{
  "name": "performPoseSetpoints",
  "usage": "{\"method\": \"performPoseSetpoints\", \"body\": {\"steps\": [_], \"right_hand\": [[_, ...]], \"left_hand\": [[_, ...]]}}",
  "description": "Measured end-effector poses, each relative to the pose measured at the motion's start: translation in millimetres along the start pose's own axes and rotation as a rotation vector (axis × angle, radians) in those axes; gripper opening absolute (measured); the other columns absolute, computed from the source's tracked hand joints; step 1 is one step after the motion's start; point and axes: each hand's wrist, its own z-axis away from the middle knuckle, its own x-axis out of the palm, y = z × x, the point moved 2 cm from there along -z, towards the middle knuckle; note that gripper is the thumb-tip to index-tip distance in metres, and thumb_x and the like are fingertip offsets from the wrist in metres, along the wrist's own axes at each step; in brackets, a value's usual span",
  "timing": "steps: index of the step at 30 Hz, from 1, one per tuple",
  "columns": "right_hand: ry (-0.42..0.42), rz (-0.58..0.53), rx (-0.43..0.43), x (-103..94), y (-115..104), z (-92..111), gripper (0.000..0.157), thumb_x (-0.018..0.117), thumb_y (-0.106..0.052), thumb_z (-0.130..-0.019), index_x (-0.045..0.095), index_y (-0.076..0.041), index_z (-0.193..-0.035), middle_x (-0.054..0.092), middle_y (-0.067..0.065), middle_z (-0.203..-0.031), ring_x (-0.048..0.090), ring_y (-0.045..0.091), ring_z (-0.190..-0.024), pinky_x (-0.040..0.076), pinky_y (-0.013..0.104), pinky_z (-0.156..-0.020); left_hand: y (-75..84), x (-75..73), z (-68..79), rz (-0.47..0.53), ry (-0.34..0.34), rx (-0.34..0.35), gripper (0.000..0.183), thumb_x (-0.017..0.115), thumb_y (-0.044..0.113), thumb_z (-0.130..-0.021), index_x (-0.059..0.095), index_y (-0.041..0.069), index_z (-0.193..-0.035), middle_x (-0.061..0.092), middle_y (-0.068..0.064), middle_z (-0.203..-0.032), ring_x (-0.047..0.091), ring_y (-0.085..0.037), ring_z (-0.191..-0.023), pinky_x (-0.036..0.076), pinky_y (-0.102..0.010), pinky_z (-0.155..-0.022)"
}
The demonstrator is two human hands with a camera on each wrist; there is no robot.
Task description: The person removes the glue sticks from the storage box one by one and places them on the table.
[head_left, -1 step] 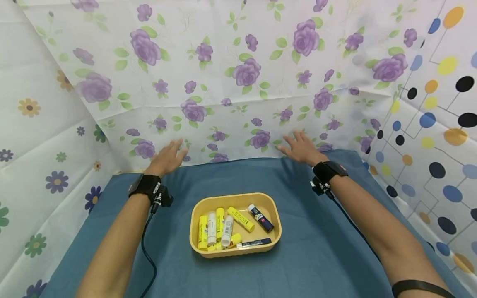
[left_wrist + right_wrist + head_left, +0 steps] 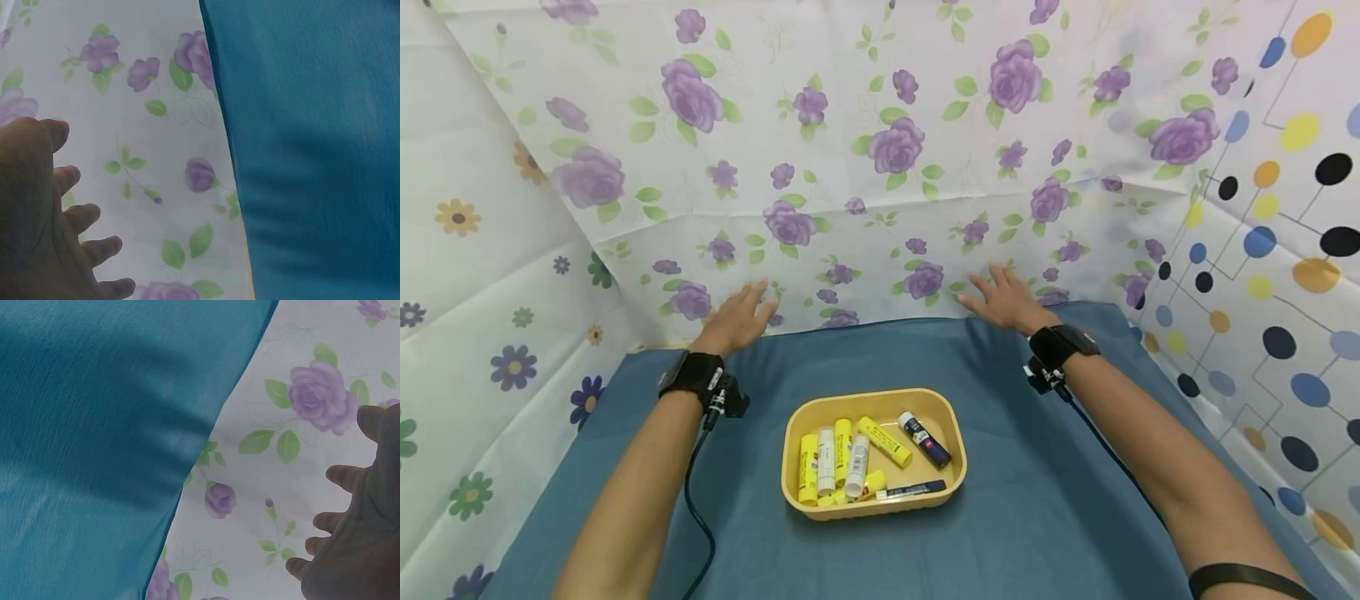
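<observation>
My left hand point(image 2: 737, 321) is held out with its fingers spread, near the back left of the table. On the other side my right hand point(image 2: 1003, 302) is raised in the same way by the back edge. Neither holds anything, and both wrist views show bare palms and spread fingers. Between the forearms and nearer to me sits a yellow plastic basket point(image 2: 958, 450). Inside lie several yellow tubes point(image 2: 884, 441) like glue sticks, two white tubes point(image 2: 825, 461), a thick navy tube point(image 2: 925, 439) with a white end, and a thin dark stick point(image 2: 912, 490).
A blue cloth point(image 2: 1037, 517) covers the table. White sheeting with purple roses point(image 2: 897, 146) rises behind it, flowered sheeting point(image 2: 512, 367) stands at the left and dotted sheeting point(image 2: 1292, 417) at the right. A black cable point(image 2: 700, 521) trails from each wrist camera.
</observation>
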Motion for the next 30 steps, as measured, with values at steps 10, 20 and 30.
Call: {"method": "performPoseSetpoints", "body": {"steps": [10, 20, 30], "right_hand": [[0.065, -0.136, -0.086, 2.2, -32, 13, 0.068, 0.038, -0.05, -0.108, 0.029, -0.005, -0.159, 0.012, 0.033, -0.162, 0.008, 0.051, -0.15, 0.012, 0.066, -0.117], [0.35, -0.377, -0.333, 21.9, -82, 40, 0.034, 0.05, -0.03, -0.108, 0.06, -0.012, -0.136, 0.055, 0.01, -0.139, 0.052, 0.026, -0.129, 0.042, 0.044, -0.107], [0.284, -0.57, -0.581, 58.2, -142, 93, 0.015, 0.055, -0.024, -0.107, 0.07, -0.026, -0.104, 0.069, -0.005, -0.095, 0.066, 0.012, -0.085, 0.055, 0.028, -0.076]], "left_hand": [[3.3, 11.8, 4.6, 0.064, -0.018, 0.058, 0.065, 0.025, 0.044, -0.112, 0.011, 0.004, -0.162, 0.009, -0.026, -0.166, 0.009, -0.047, -0.152, 0.012, -0.063, -0.118], [14.2, 69.4, 25.7, 0.21, -0.133, 0.004, 0.08, 0.02, 0.068, -0.104, 0.025, 0.012, -0.161, 0.029, -0.021, -0.162, 0.028, -0.047, -0.147, 0.022, -0.064, -0.116], [26.4, 109.8, 42.3, 0.414, -0.169, 0.156, 0.058, 0.043, 0.06, -0.103, 0.064, 0.014, -0.132, 0.063, -0.009, -0.128, 0.059, -0.03, -0.12, 0.045, -0.05, -0.102]]}}
